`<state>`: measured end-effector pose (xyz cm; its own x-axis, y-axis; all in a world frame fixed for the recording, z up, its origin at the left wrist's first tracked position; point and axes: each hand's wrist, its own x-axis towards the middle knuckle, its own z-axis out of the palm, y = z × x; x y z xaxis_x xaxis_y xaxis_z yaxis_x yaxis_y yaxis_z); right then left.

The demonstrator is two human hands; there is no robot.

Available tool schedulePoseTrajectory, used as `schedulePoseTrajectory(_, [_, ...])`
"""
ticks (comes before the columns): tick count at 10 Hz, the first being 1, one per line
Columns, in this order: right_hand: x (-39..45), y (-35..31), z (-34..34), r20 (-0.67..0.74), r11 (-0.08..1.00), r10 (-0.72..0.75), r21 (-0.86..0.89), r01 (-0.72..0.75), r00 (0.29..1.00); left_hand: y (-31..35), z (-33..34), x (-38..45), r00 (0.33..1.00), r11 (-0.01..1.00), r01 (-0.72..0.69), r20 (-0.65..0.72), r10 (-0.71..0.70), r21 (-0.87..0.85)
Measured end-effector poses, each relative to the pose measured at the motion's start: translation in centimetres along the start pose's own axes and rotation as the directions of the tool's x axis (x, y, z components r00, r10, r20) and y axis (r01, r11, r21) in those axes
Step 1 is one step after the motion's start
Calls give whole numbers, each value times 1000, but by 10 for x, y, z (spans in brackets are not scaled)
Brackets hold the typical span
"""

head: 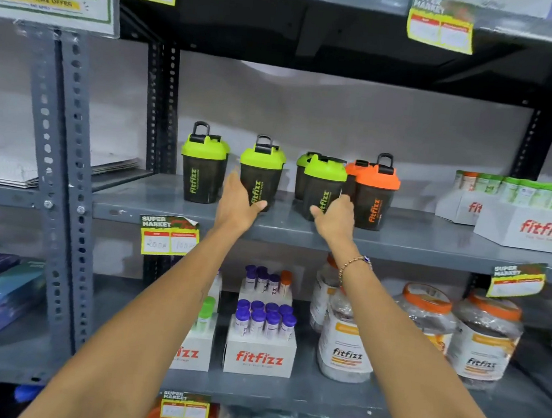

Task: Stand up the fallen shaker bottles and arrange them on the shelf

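Observation:
Several dark fitfizz shaker bottles stand upright on the grey middle shelf (299,231). One green-lidded bottle (202,163) stands apart at the left. My left hand (236,201) wraps the lower left side of a second green-lidded bottle (261,169). My right hand (336,217) holds the base of a third green-lidded bottle (323,183), with another green lid (303,160) just behind it. An orange-lidded bottle (373,195) stands right beside my right hand, and a second orange lid peeks out behind it. No bottle lies on its side in view.
White fitfizz boxes (531,229) with green and orange tubes sit at the shelf's right end. The shelf below holds boxes of purple-capped tubes (261,340) and big orange-lidded jars (485,339). A perforated steel upright (67,170) rises at the left, and yellow price tags hang on the shelf edges.

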<state>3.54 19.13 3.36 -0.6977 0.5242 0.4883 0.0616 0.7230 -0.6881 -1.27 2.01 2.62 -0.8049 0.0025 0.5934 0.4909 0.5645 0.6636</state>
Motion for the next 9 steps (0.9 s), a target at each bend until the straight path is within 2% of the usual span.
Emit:
schedulePoseTrajectory(2, [10, 2, 3, 27, 997, 77, 9, -77, 997, 6, 1, 10, 984, 981, 142, 90, -155, 133])
schedulePoseTrajectory(4, [10, 3, 8, 19, 998, 67, 0, -67, 998, 3, 2, 11, 978, 976, 158, 110, -175, 150])
schedulePoseTrajectory(6, [5, 3, 3, 10, 996, 81, 30, -82, 997, 5, -3, 8, 979, 979, 110, 149, -136, 172])
schedulePoseTrajectory(7, [-5, 3, 2, -41, 999, 27, 37, -26, 999, 7, -9, 1, 984, 986, 72, 151, -95, 151])
schedulePoseTrajectory(8, [-29, -1, 6, -178, 982, -190, -44, 185, 966, 10, -18, -18, 995, 991, -99, 40, 95, 95])
schedulePoseTrajectory(9, [-39, -2, 9, -231, 930, -362, -154, 334, 903, 10, -23, -30, 960, 953, -262, -60, 273, 150])
